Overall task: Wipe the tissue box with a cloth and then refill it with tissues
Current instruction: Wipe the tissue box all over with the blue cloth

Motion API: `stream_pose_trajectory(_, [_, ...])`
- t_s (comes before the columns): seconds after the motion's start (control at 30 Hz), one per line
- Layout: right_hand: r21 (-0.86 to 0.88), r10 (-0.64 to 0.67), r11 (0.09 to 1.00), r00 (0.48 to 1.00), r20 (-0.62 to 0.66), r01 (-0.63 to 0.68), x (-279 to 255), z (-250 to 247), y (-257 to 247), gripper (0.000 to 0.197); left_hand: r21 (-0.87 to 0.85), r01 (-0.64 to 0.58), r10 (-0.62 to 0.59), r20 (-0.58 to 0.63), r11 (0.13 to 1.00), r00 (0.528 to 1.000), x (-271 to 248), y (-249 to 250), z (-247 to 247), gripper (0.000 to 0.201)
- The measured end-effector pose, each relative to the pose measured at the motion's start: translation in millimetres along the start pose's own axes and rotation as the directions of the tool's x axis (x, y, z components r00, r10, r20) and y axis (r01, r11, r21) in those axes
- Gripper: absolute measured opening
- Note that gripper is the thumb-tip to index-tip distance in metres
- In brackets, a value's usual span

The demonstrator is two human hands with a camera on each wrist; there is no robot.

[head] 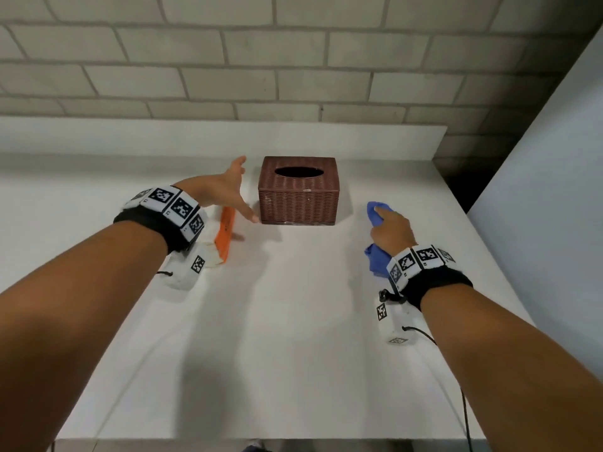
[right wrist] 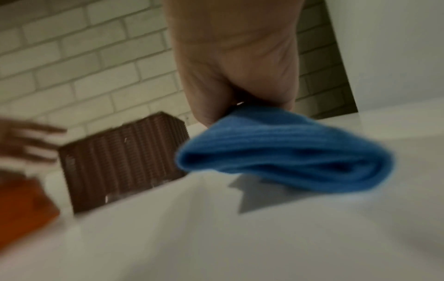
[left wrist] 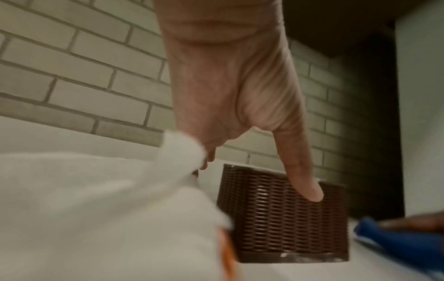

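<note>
Now my left hand [head: 228, 190], fingers spread, reaches to brace the tissue box [head: 298, 190] (light wicker, could slide); right hand [head: 391, 228] grips the cloth [head: 375, 252] — wipe gently.

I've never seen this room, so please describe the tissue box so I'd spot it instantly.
Start at the white table below the brick wall. The tissue box stands near its far edge. It alone is brown and woven, with an oval hole on top.

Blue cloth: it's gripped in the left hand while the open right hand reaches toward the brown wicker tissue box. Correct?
Hands swapped. The head view shows the right hand gripping the blue cloth, and the open left hand reaching toward the tissue box.
</note>
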State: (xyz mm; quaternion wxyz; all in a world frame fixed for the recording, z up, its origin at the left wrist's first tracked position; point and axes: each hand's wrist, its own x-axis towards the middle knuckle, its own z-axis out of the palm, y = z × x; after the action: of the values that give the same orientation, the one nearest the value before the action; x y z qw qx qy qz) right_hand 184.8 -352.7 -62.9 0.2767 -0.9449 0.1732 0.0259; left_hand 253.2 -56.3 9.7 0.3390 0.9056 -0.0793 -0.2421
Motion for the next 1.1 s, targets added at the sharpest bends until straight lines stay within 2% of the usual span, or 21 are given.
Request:
stream_pose_trajectory(0.07, [0.172,0.014,0.985,1.0,0.002,-0.014,3.6,-6.7,-9.3,0.044,0.085,0.016,-0.018,0.019,0.996,1.0,14.4,2.7,-8.8,0.137])
stream_pose_trajectory(0.17, [0.391,0.003,0.92,1.0,0.013,-0.008,12.1,-7.7,-26.7,0.033,0.196,0.039,-0.054,0.075,0.98,0.996,33.7,6.8,-20.1,0.142])
stream_pose_trajectory(0.3, [0.508,0.0,0.861,0.999,0.041,-0.021,23.3,0.1,-45.3,0.052,0.296,0.022,-0.063,0.128,0.955,0.99,52.1,6.8,-28.1,0.152])
stream_pose_trajectory(0.37, [0.56,0.005,0.828,0.999,0.035,-0.024,25.8,4.7,-52.3,0.051,0.37,0.015,-0.066,0.126,0.929,0.99,57.4,7.7,-29.7,0.156])
stream_pose_trajectory(0.47, [0.63,0.018,0.774,0.996,0.082,-0.065,26.0,8.5,-60.9,0.052,0.495,0.002,-0.063,0.107,0.869,0.992,68.8,2.7,-29.1,0.171])
stream_pose_trajectory(0.53, [0.659,0.019,0.747,0.994,0.106,-0.085,27.1,11.2,-62.3,0.056,0.543,-0.017,-0.041,0.094,0.839,0.995,70.1,-1.3,-25.9,0.172])
stream_pose_trajectory(0.63, [0.693,0.024,0.714,0.992,0.121,-0.102,29.7,15.5,-64.2,0.059,0.524,-0.029,-0.02,0.088,0.851,0.996,68.2,-1.1,-26.1,0.157])
stream_pose_trajectory(0.77, [0.706,0.026,0.701,0.992,0.122,-0.105,31.1,16.8,-64.9,0.061,0.494,-0.064,0.031,0.076,0.867,0.997,70.5,6.1,-30.4,0.155])
stream_pose_trajectory(0.87, [0.734,0.021,0.667,0.988,0.151,-0.126,29.4,15.0,-66.3,0.064,0.406,-0.111,0.076,0.1,0.907,0.992,70.4,5.6,-29.6,0.136])
stream_pose_trajectory(1.0, [0.773,0.053,0.614,0.986,0.158,-0.157,26.4,10.8,-68.2,0.064,0.354,-0.125,0.095,0.101,0.927,0.99,66.5,7.0,-31.1,0.133])
stream_pose_trajectory(1.1, [0.804,0.082,0.571,0.986,0.143,-0.164,23.5,-1.3,-68.6,0.058,0.248,-0.143,0.12,0.106,0.958,0.987,59.9,14.8,-31.8,0.125])
